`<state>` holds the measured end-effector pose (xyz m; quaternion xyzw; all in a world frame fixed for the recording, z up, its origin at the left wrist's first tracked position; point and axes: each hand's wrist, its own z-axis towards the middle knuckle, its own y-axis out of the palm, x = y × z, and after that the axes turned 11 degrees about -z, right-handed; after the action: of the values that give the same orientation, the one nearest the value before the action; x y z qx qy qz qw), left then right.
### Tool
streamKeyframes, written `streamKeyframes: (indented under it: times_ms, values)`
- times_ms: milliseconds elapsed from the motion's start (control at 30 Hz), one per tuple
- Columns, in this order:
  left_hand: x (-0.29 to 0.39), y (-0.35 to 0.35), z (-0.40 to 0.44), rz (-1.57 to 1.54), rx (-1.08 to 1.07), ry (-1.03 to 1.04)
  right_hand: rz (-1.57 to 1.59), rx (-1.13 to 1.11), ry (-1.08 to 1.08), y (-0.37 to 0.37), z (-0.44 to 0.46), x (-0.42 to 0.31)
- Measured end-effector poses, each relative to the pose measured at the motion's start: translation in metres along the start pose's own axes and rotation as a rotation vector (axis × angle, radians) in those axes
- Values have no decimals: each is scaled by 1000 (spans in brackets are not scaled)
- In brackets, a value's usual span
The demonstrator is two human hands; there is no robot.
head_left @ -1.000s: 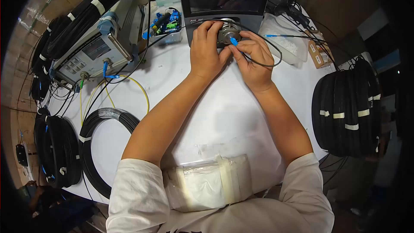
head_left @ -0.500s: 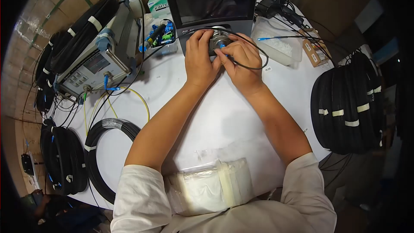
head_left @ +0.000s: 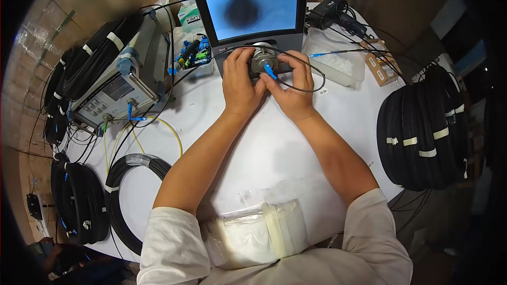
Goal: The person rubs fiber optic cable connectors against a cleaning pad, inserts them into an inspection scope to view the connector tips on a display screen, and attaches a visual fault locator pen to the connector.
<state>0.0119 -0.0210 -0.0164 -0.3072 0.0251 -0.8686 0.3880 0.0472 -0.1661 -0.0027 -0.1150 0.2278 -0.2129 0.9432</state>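
A fibre inspection microscope (head_left: 227, 53) stands ahead, its screen (head_left: 282, 5) lit pale blue with a blurred dark round spot. On its front is a round metal fitting (head_left: 260, 63). A blue fibre connector (head_left: 270, 71) sits at that fitting, its black cable (head_left: 321, 74) looping over to the right. My left hand (head_left: 242, 84) curls round the fitting's left side, fingertips partly hidden behind it. My right hand (head_left: 294, 89) is bent round the right side, thumb just below the blue connector. The two thumbs nearly meet.
At left stands a test instrument (head_left: 119, 89) with black cable coils on top. More cable coils lie at left (head_left: 119, 179) and right (head_left: 422, 126). A plastic tray (head_left: 343, 66), a hot-air gun (head_left: 338, 13) and a bin of connectors (head_left: 195, 55) flank the microscope. A wrapped white bundle (head_left: 253, 237) lies close to me.
The screen has gone from dark to lit with a blurred dark spot. My right fingers have left the blue connector and spread to the fitting's right side. The view has shifted slightly.
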Motion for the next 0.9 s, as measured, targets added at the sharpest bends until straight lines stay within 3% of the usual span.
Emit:
streamKeyframes:
  times_ms: [133,233,433,567,600,767,900]
  values:
    - [-1,-1,1,5,4,32,-30,-8,-131,-2,4,0]
    - [-1,0,1,4,11,43,25,-17,-48,-2,2,-1]
    - [-1,0,1,10,26,45,-28,-51,-190,-9,10,-7]
    - [0,-2,-1,-3,-15,-10,150,-15,-158,-30,30,-33]
    - [0,-3,-1,2,-29,-33,203,-112,-79,-47,29,-55]
    - [-1,-3,0,51,-26,-10,363,-424,-231,-107,7,-109]
    - [-4,-1,-1,7,64,86,572,-702,0,-153,-47,-146]
